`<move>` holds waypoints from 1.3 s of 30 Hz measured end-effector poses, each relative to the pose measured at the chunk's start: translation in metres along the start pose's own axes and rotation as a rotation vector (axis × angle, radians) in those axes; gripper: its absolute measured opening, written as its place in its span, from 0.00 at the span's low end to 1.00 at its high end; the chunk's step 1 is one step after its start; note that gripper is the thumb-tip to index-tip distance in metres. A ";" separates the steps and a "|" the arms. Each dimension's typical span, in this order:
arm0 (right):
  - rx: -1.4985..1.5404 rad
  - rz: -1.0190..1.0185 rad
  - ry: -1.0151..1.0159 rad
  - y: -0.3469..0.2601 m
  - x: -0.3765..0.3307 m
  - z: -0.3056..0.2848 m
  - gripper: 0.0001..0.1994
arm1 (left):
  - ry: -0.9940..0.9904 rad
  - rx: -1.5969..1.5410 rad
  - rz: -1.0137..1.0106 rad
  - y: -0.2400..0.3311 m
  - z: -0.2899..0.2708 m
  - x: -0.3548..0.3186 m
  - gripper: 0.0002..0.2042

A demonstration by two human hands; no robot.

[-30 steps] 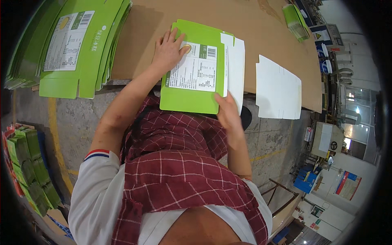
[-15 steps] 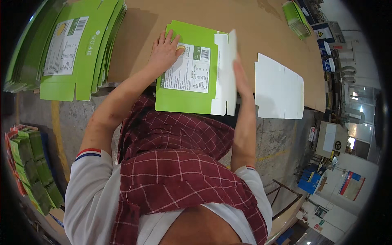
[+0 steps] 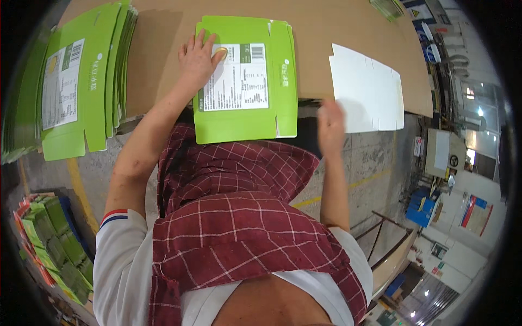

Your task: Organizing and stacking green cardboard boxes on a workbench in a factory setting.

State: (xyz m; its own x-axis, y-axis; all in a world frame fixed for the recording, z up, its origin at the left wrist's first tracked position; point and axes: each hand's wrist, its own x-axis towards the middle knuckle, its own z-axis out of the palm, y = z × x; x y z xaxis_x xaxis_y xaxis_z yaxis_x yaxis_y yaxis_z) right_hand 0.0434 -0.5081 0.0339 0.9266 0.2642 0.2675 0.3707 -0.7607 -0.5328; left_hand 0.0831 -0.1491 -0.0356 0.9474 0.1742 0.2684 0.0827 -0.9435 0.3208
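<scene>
Nearest me is my maroon checked apron (image 3: 244,233); just past it, the flat green carton (image 3: 236,124) lies on the table (image 3: 157,54), its near end jutting over the front edge; my right hand (image 3: 331,124) hangs to the right of the carton, apart from it and close by the near left corner of a white sheet (image 3: 365,87); that hand is blurred, its fingers seemingly curled, and I cannot tell whether they hold anything; farther up, my left hand (image 3: 197,62) is spread over the carton's left side, thumb by the label (image 3: 239,81), fingers loose and pressing, not gripping; I judge it best to keep this palm flat and firm, lest the overhang tip or the piece skew; pressure along the right-hand strip (image 3: 286,98) should be even, to keep its crease straight; farther off, a small green stack (image 3: 387,7) sits at the table's far side.
</scene>
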 end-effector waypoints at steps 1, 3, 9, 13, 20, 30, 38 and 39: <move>-0.270 -0.011 0.169 0.019 0.012 -0.007 0.25 | 0.006 0.000 -0.001 0.000 0.002 0.002 0.28; -0.726 0.131 0.048 0.049 0.019 -0.010 0.33 | 0.013 -0.064 0.031 0.002 0.007 0.007 0.28; -0.724 0.260 -0.205 0.062 0.026 -0.019 0.25 | 0.005 -0.131 0.036 0.002 0.013 0.012 0.29; -0.369 0.220 -0.268 -0.005 0.032 -0.044 0.23 | 0.047 -0.105 0.020 0.003 0.014 0.011 0.28; 1.098 0.276 0.191 -0.113 0.016 -0.051 0.28 | -0.054 -0.214 0.040 0.004 -0.005 0.010 0.27; 0.413 0.148 -0.228 -0.086 0.016 0.086 0.23 | -0.004 -0.580 -0.163 0.004 -0.022 0.011 0.37; 0.862 -0.849 -0.810 -0.273 0.018 -0.068 0.08 | -0.086 -0.076 -0.102 0.003 -0.006 0.005 0.37; 1.074 -0.920 -1.021 -0.291 0.014 -0.062 0.06 | -0.093 -0.084 -0.104 0.002 -0.006 0.005 0.37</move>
State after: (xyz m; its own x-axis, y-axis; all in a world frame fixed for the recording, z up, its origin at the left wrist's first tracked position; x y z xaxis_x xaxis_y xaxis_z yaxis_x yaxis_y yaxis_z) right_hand -0.0556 -0.3198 0.2431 -0.0850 0.9047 0.4176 0.2352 0.4255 -0.8739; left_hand 0.0863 -0.1485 -0.0284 0.9600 0.2392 0.1457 0.1593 -0.8942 0.4183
